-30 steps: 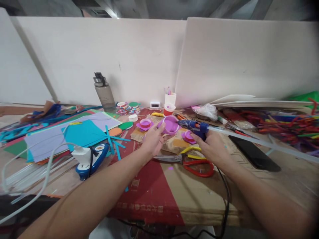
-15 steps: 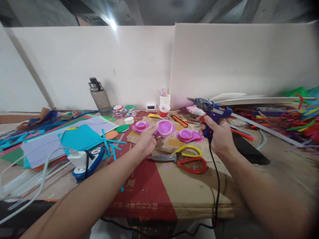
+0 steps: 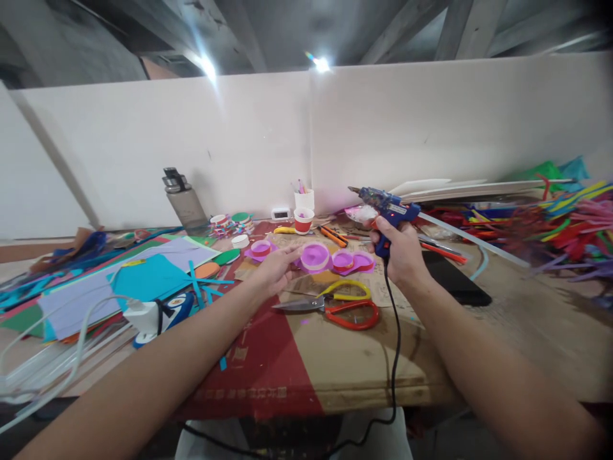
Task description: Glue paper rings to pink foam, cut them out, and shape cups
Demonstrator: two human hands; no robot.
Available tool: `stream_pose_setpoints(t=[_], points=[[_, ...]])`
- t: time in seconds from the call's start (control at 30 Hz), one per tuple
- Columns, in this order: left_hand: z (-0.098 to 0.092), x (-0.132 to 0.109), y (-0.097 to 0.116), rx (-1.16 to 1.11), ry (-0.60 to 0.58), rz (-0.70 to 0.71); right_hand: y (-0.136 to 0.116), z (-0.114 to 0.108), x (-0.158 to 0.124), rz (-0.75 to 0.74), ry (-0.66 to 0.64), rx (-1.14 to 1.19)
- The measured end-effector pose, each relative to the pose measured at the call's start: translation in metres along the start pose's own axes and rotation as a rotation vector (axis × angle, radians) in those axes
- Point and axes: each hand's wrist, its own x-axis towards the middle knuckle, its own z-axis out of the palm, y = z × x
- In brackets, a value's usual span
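Note:
The fingers of my left hand [image 3: 279, 271] close on the left edge of a purple paper disc with a raised round rim [image 3: 315, 257]; exactly how they grip it is partly hidden. Wrapped in my right hand [image 3: 405, 249] is a blue hot glue gun [image 3: 390, 207], its nozzle pointing left and a small red light lit. Similar rimmed purple pieces [image 3: 343, 260] lie to the right of the disc, and another one [image 3: 261, 248] lies behind my left fingers. Scissors with yellow and red handles [image 3: 352, 313] rest in front on the cardboard.
A glue gun cord [image 3: 396, 345] hangs over the table's front edge. Coloured paper sheets [image 3: 148, 275] and a power strip [image 3: 167, 313] lie left; a black phone-like slab [image 3: 454, 281] and bright strips [image 3: 565, 236] lie right. A bottle [image 3: 186, 204] and paper cups [image 3: 303, 220] stand behind.
The view has tilted up and shifted slightly right. Relative to the table, my left hand and the purple disc have moved a little right, closer to the neighbouring pieces. The glue gun stays in my right hand.

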Motion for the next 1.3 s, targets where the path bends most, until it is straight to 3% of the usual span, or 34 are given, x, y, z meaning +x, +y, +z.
stream_pose_setpoints(t=[0.23, 0.5, 0.77, 0.9, 1.1, 1.2, 1.3], points=[[0.024, 0.02, 0.001, 0.014, -0.035, 0.098, 0.004, 0.001, 0.0, 0.006, -0.015, -0.019], [0.067, 0.056, -0.013, 0.107, -0.048, 0.106, 0.001, -0.003, 0.003, -0.023, 0.013, -0.054], [0.103, 0.092, -0.018, 0.338, -0.027, 0.191, -0.005, -0.008, 0.012, -0.068, 0.068, -0.033], [0.111, 0.103, -0.022, 0.508, -0.013, 0.257, -0.002, -0.011, 0.016, -0.083, 0.046, -0.078], [0.089, 0.099, -0.005, 0.664, -0.016, 0.463, 0.004, -0.013, 0.018, -0.077, 0.045, -0.08], [0.061, 0.087, 0.012, 0.707, -0.026, 0.506, 0.005, -0.012, 0.015, -0.058, 0.03, -0.088], [0.02, 0.072, 0.028, 0.747, -0.015, 0.494, 0.005, -0.01, 0.011, -0.04, 0.026, -0.084]])
